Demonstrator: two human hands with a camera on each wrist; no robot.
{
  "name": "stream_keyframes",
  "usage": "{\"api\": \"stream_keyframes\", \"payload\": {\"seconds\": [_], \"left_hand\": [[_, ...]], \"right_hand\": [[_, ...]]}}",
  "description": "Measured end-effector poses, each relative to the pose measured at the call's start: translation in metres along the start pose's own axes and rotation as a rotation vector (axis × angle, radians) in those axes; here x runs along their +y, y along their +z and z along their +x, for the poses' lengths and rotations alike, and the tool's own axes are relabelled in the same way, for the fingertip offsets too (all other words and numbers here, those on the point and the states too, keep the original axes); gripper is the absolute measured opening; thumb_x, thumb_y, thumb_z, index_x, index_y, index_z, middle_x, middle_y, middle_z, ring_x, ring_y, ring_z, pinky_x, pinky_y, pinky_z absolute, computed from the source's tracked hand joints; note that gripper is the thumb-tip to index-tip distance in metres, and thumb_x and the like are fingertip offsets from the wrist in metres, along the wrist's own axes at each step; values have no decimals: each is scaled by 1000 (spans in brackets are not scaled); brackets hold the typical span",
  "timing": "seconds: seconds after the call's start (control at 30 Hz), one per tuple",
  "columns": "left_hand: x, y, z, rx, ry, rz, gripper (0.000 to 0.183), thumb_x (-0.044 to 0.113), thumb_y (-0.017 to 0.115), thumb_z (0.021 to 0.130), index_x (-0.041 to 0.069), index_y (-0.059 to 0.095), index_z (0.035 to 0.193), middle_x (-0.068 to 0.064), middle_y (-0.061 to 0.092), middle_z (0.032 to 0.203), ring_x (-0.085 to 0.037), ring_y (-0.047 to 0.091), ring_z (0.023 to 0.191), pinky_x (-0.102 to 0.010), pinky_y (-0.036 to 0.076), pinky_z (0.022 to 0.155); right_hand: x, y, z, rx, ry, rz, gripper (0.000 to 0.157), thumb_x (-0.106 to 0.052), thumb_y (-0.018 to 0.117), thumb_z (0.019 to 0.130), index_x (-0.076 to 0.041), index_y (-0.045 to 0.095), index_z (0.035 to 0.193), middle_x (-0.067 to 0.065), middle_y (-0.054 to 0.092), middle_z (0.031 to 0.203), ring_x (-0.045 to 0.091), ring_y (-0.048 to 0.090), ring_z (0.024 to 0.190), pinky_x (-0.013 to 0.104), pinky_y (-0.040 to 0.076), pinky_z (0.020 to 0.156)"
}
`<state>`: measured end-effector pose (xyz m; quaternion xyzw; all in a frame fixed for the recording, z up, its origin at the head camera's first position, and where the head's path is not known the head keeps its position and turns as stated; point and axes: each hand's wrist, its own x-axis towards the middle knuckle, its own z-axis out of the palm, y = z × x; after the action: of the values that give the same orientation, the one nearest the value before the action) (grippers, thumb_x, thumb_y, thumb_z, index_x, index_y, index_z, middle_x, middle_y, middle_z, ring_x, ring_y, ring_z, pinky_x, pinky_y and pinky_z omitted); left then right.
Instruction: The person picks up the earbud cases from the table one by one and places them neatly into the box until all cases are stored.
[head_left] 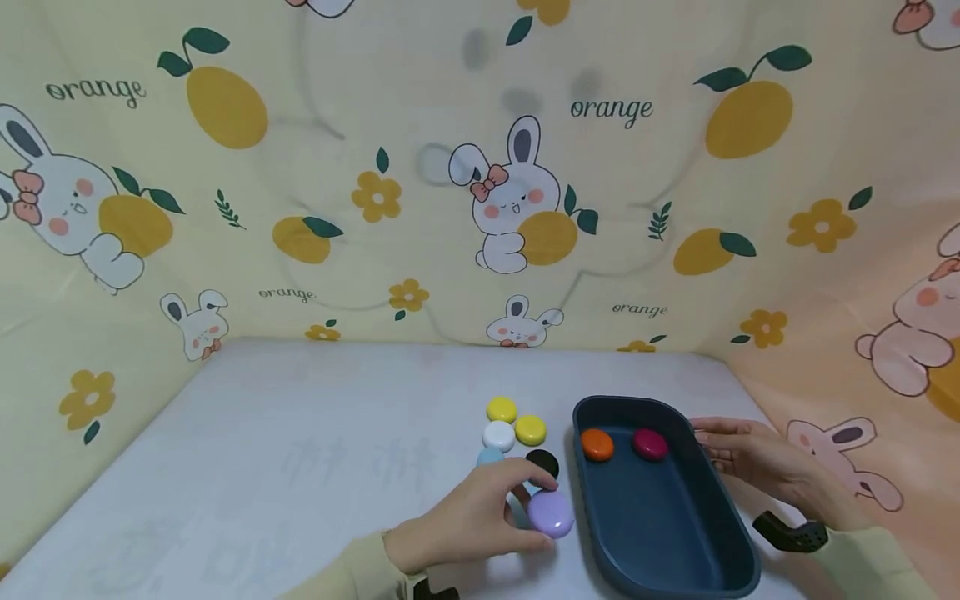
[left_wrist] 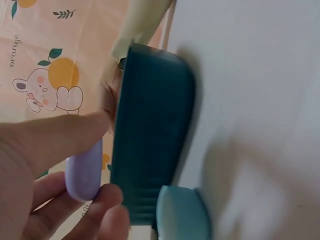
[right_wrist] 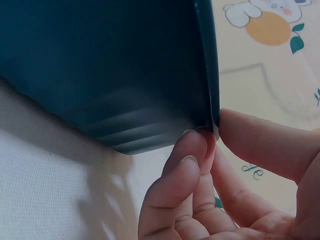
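Note:
My left hand pinches a smooth lavender disc between thumb and fingers, just left of a dark blue tray. In the left wrist view the lavender disc is seen edge-on. With thumb and fingertips, my right hand grips the tray's far right rim, as the right wrist view shows on the tray wall. Inside the tray lie an orange disc and a dark pink disc, apart from each other.
Left of the tray lie two yellow discs, one the far yellow disc, a white disc, a black disc and a light blue disc, partly hidden by my left hand. A patterned cloth hangs behind the white table.

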<state>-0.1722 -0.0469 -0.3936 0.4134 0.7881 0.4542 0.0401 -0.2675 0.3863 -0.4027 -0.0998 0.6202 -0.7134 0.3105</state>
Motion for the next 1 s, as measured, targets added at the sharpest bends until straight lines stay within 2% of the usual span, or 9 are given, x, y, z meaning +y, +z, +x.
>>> {"api": "stream_keyframes", "payload": {"seconds": [0.2, 0.33, 0.47, 0.63, 0.77, 0.87, 1.0], "left_hand": [[6, 2, 22, 71, -10, -49, 50, 17, 85, 79, 10, 61, 123, 8, 62, 114, -2, 60, 86, -19, 52, 62], [7, 3, 38, 123, -45, -81, 51, 14, 85, 79, 7, 60, 123, 6, 63, 110, -5, 61, 81, -21, 54, 66], [2, 5, 55, 180, -61, -57, 51, 14, 84, 79, 4, 60, 123, 2, 62, 114, -7, 61, 84, -23, 55, 70], [-3, 7, 72, 245, -64, 9, 48, 18, 84, 80, 7, 61, 122, 2, 62, 117, -8, 58, 96, -23, 52, 78], [-5, 13, 86, 234, -112, 50, 50, 21, 84, 80, 9, 62, 123, 5, 63, 115, -6, 56, 99, -23, 50, 83], [-9, 20, 95, 204, -151, 49, 51, 21, 85, 79, 10, 62, 124, 7, 62, 112, -4, 54, 96, -21, 50, 81], [-15, 26, 103, 177, -164, 58, 51, 21, 85, 79, 10, 62, 123, 8, 63, 109, -1, 55, 93, -20, 51, 79]], "right_hand": [[4, -2, -4, 4, 12, -4, 36, -5, 40, 106, -17, 71, 120, 3, 70, 114, 18, 64, 97, 32, 51, 88], [5, -2, -3, 20, 2, -22, 35, -5, 41, 106, -17, 71, 120, 2, 70, 113, 18, 65, 96, 32, 51, 88], [2, -1, -1, 58, 10, -42, 33, -6, 44, 105, -18, 72, 118, 2, 70, 112, 19, 65, 96, 32, 51, 88], [-4, 1, 3, 79, 19, -67, 31, -7, 46, 105, -18, 71, 119, 3, 70, 113, 20, 64, 98, 33, 50, 90], [-5, 0, 1, 94, 33, -58, 31, -8, 45, 105, -19, 71, 118, 3, 69, 114, 21, 63, 98, 34, 50, 89], [-4, 0, -1, 89, 36, -56, 32, -8, 44, 105, -19, 71, 118, 2, 69, 114, 21, 63, 98, 34, 50, 89], [-3, 0, 0, 97, 34, -67, 31, -9, 46, 105, -20, 72, 118, 2, 70, 113, 21, 63, 97, 35, 50, 88]]}}
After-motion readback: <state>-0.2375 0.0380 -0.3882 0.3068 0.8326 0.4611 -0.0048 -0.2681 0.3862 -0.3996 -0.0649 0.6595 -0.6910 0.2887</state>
